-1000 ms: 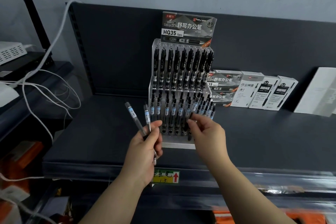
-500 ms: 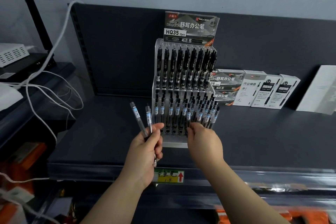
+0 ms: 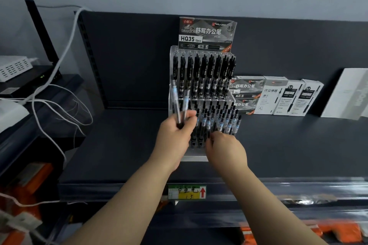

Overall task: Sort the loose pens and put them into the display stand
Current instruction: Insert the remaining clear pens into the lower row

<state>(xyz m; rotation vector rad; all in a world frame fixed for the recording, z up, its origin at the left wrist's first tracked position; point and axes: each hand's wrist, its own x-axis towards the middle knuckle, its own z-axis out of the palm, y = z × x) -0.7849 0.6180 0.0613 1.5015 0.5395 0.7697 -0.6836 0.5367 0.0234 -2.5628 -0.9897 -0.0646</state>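
Now left hand [image 3: 173, 139] grips two pens [image 3: 186, 101].

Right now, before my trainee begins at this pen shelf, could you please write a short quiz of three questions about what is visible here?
1. True or false: the left hand holds two loose pens.
2. Where do the white boxes stand, relative to the display stand? A) to its left B) to its right C) on top of it
3. Fill in: the right hand reaches the ___ tier of the stand.

Key: 1 true; 2 B; 3 lower.
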